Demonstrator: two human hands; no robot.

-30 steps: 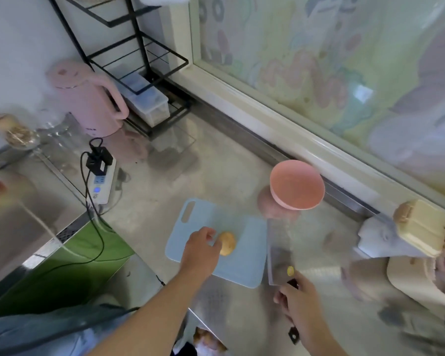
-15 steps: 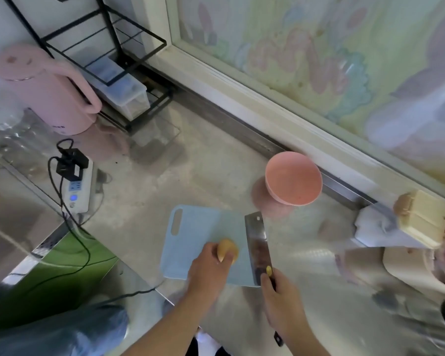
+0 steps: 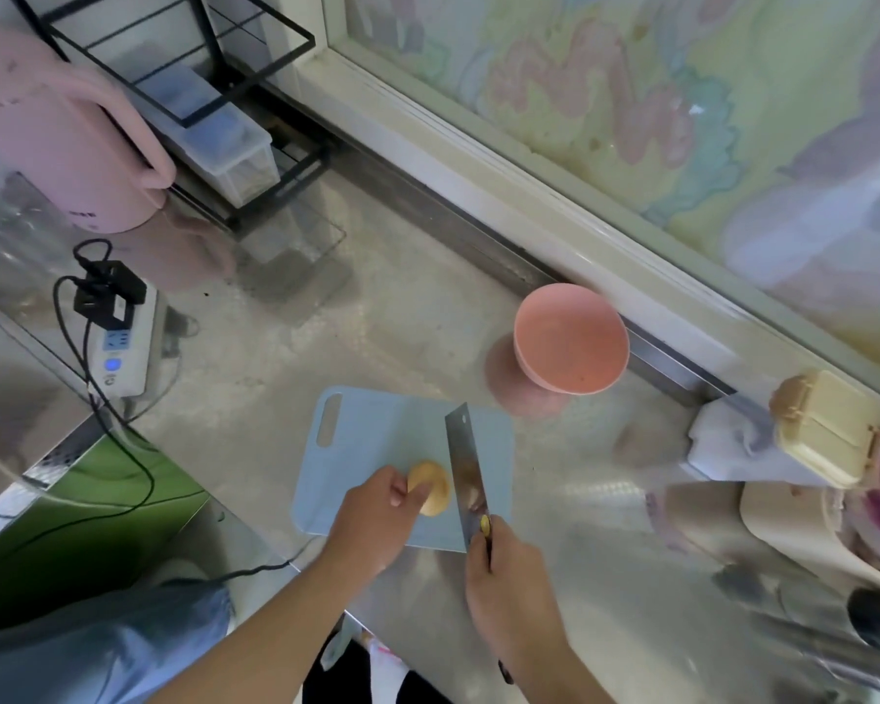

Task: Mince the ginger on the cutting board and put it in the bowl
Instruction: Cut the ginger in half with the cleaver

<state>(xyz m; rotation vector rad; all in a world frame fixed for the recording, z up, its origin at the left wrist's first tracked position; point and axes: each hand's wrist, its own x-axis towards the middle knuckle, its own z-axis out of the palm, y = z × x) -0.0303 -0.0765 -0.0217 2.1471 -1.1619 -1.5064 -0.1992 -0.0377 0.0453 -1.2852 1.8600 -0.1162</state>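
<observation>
Left hand (image 3: 374, 520): lower centre of the frame, fingers curled on the left side of the ginger (image 3: 430, 487), pinning it to the board.

Right hand (image 3: 509, 584): lower centre-right, wrapped round the handle of the knife (image 3: 466, 470). The broad blade runs up the frame, set just beside the ginger's right edge; whether the edge is already in the flesh cannot be told.

Ginger: one whole rounded yellow piece, uncut as far as can be seen, lying at the near middle of the cutting board (image 3: 377, 434).

Cutting board: pale blue, handle slot at its upper left corner, lying on the counter (image 3: 387, 317).

Bowl (image 3: 570, 343): pink, nothing visible inside, upper right of the board and apart from it, against the window sill.

Step in hand, as judged: first slice; mincing barely begun. To do it well:
- keep the left fingertips tucked back, knuckles toward the blade;
- cut a flat face first, since the round piece may roll;
- take thin slices, then strips, then cross-chop;
- hold the blade upright and the board steady on the shiny counter.

Surroundings: pink kettle (image 3: 67, 144) at upper left, black wire rack (image 3: 184, 78) with a clear box (image 3: 224, 144) behind it, white power strip (image 3: 123, 343) at left, cream lidded box (image 3: 824, 429) at right.
</observation>
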